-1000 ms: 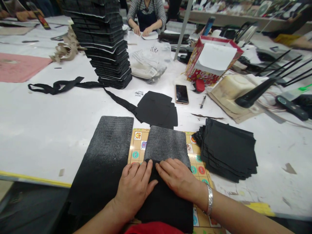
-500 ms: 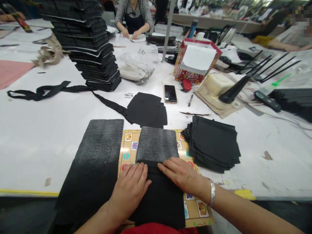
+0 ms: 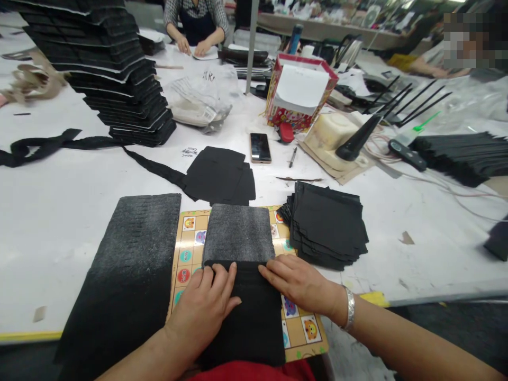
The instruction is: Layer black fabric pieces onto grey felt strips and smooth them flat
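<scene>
My left hand [image 3: 204, 304] lies flat, fingers together, on a black fabric piece [image 3: 246, 312] that rests on a colourful cartoon board [image 3: 186, 248]. My right hand [image 3: 296, 283], a silver bracelet on its wrist, presses flat on the same piece's right edge. Just beyond my fingertips a grey textured panel [image 3: 238, 233] overlaps the black piece. A longer grey-black textured sheet [image 3: 130, 259] lies to the left of the board. A stack of black cut pieces [image 3: 327, 222] sits to the right.
A tall pile of black pieces [image 3: 115, 74] stands at the back left, with a black strap [image 3: 47, 145] trailing from it. Further back lie flat black pieces [image 3: 220, 174], a phone [image 3: 260, 147], a pen, a red printed box [image 3: 299, 90] and plastic bags. A person [image 3: 196, 26] works across the table.
The view has swung to the right and everything sits further left in the picture. My hands have slid slightly toward me along the black piece, leaving more of the grey panel showing.
</scene>
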### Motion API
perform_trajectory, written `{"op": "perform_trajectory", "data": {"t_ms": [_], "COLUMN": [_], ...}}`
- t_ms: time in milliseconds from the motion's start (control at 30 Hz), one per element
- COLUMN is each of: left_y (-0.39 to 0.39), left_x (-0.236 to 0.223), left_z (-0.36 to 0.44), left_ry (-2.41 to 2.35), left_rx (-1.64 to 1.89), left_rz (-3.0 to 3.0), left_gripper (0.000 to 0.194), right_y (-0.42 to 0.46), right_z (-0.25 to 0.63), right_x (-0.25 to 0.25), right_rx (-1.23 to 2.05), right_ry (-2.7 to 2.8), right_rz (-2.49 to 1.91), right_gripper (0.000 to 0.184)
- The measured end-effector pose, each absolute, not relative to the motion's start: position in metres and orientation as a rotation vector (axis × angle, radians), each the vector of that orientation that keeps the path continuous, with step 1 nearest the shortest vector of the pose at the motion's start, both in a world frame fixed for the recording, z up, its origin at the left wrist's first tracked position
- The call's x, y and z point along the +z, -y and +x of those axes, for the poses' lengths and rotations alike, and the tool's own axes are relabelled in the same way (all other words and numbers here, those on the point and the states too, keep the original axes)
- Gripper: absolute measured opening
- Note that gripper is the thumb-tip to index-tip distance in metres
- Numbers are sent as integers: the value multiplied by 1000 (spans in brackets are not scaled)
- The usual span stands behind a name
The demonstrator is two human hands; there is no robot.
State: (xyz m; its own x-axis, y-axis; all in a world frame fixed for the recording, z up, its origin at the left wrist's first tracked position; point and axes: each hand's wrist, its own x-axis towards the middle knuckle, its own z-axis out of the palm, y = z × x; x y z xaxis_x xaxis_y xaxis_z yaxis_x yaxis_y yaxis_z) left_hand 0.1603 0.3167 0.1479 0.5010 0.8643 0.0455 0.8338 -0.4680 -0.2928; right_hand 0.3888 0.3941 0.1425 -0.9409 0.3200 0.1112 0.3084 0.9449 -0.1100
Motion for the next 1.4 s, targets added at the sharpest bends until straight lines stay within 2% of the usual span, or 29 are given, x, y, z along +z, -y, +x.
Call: {"op": "perform_trajectory", "data": {"t_ms": [133,400,633,833,1067,1200,1400], "left_y": [-319,-318,-314,-303,-320,-336,-345], "left_x": [149,151,145,136,133,140,149], "left_z": [163,163,162,129,126,124,120], "left_ry": [1413,1391,1456,1581,1712,1894,2015], "left_rx": [240,277,151,-116,-455,-367,-289], "left_rz": [-2486,-2478,-2463,-2444,-2403,-2499,-2628], "left_gripper": [60,64,70,60,28,28,30], "right_y": [-392,-388,-369,-368,-386,-393,-387], "right_z": [391,421,353,367,328,309,319], "right_x": [142,151,146,146,154,155,152], "right_rx": [122,-51,67,-1,280,364,140], "right_ry": [3018,2972,2876,2907,2759,2791,2861], "right_rz": [-473,-606,-729,-888,-1169,-1237,-985], "right_gripper": [32,31,34,28,9,6,7]}}
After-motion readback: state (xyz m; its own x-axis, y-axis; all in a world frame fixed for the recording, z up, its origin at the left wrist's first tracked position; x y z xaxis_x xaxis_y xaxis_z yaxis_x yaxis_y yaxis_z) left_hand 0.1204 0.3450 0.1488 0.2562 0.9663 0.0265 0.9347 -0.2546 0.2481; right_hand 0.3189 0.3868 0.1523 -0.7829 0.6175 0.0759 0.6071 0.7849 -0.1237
